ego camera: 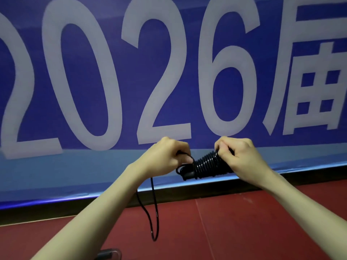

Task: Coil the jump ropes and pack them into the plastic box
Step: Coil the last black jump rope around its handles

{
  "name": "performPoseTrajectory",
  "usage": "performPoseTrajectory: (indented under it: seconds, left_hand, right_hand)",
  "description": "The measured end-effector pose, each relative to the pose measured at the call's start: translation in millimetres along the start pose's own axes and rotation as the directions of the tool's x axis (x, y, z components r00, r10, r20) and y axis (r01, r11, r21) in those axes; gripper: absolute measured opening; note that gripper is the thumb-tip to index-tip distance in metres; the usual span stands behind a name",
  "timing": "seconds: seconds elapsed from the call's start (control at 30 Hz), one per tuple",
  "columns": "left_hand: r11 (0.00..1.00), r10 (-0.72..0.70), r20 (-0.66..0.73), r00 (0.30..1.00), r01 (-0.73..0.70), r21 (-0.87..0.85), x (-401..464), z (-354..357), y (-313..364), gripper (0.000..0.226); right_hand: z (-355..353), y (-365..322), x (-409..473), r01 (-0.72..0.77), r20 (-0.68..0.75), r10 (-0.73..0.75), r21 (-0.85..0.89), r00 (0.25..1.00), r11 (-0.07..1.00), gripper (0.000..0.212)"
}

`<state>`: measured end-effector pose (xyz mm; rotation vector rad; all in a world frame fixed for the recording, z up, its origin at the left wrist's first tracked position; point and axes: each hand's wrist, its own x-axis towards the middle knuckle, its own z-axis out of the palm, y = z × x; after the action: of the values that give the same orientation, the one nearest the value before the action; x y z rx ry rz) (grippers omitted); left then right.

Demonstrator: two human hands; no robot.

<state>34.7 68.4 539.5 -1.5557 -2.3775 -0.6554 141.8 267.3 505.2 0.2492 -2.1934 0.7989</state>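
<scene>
**Winding nearly done, tail of rope left to take up**

The blue banner (169,72) with its large white "2026" fills the scene and serves as the landmark; everything else sits below its lower edge. Beneath it lies the red floor (244,222), crossed by a thin pale seam.

In front of the banner's bottom strip, both bare forearms reach forward. The right hand (238,156) has its grip closed round one end of the black jump rope (208,164), which is wound in tight turns round what appear to be its handles. The left hand (167,156), just beside it under the "2", pinches the free strand where it meets the bundle. From there a loose loop (155,212) hangs down towards the floor.

My judgement: the coiling step is in hand and close to finished. The next move calls for keeping tension on the strand, laying the hanging loop on as further turns, then securing the end so the bundle does not spring apart.

The handles are hidden under the turns and the fingers. At the bottom edge, well below the banner, a pale clear corner (109,255) is cut off; it may be the plastic box, but I cannot tell
</scene>
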Motion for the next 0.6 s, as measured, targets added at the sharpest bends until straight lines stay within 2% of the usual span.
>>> performPoseTrajectory:
  seconds: [0.17,0.27,0.43,0.53,0.6]
  left_hand:
    - [0.95,0.0,0.284,0.959,0.089,-0.3,-1,1,-3,0.028]
    - [0.875,0.039,0.368,0.929,0.146,-0.461,-3,1,-1,0.032]
    - [0.653,0.068,0.26,0.963,0.154,-0.741,-4,14,1,0.038]
    - [0.463,0.055,0.171,0.984,0.127,-0.877,-5,26,0,0.047]
    - [0.35,0.012,0.101,0.995,0.091,-0.932,-5,33,2,0.029]
  right_hand:
    - [-5,-10,-7,0.024,0.058,-0.03,0.095,0.998,0.995,0.029]
    - [-7,-12,-10,-0.009,0.05,-0.003,0.238,0.999,0.971,0.032]
    - [-5,-13,-9,-0.034,-0.044,0.056,0.4,0.997,0.916,0.037]
    - [-1,-16,-8,-0.033,-0.114,0.098,0.474,0.989,0.88,0.035]
    - [3,-18,-9,-0.028,-0.158,0.127,0.511,0.979,0.859,0.034]
